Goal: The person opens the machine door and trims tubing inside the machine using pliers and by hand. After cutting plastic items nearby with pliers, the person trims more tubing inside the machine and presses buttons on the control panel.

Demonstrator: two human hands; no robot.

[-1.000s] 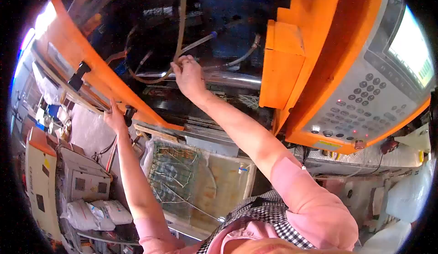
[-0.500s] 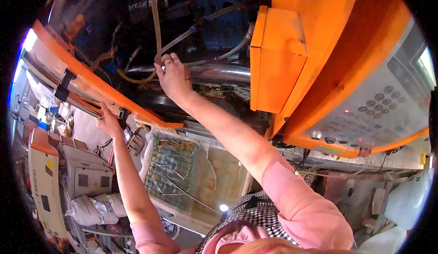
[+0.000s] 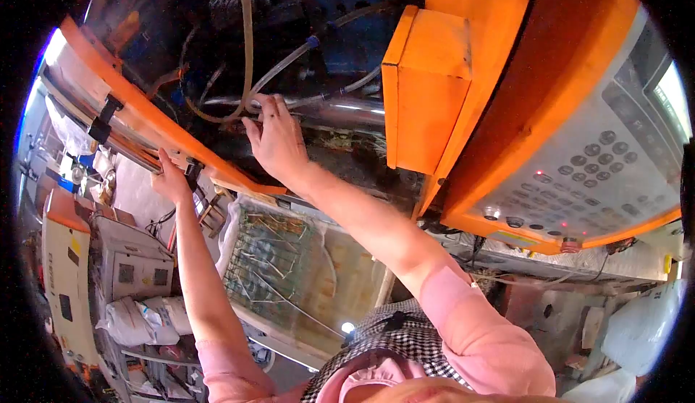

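My right hand (image 3: 279, 140) reaches into the dark machine opening. Its thumb and fingers are apart, just below a hanging hose (image 3: 247, 37) that curves at its lower end; the fingertips are close to a clear hose (image 3: 286, 63), and whether they touch it I cannot tell. My left hand (image 3: 172, 180) is closed around the edge of the orange-framed door (image 3: 156, 128), beside a black latch-like fitting (image 3: 193, 170). Part of its fingers is hidden behind that edge.
An orange box (image 3: 423, 88) juts out right of the opening, with a control panel (image 3: 572, 186) beyond it. Below stands a pale-rimmed bin (image 3: 347, 258) with a green mesh and thin strips. White sacks (image 3: 141, 327) and a beige machine (image 3: 66, 280) stand at lower left.
My right hand has loosened from the hanging hose and dropped slightly, its thumb now apart from the fingers. My left hand stays on the door edge. The view has shifted a little.
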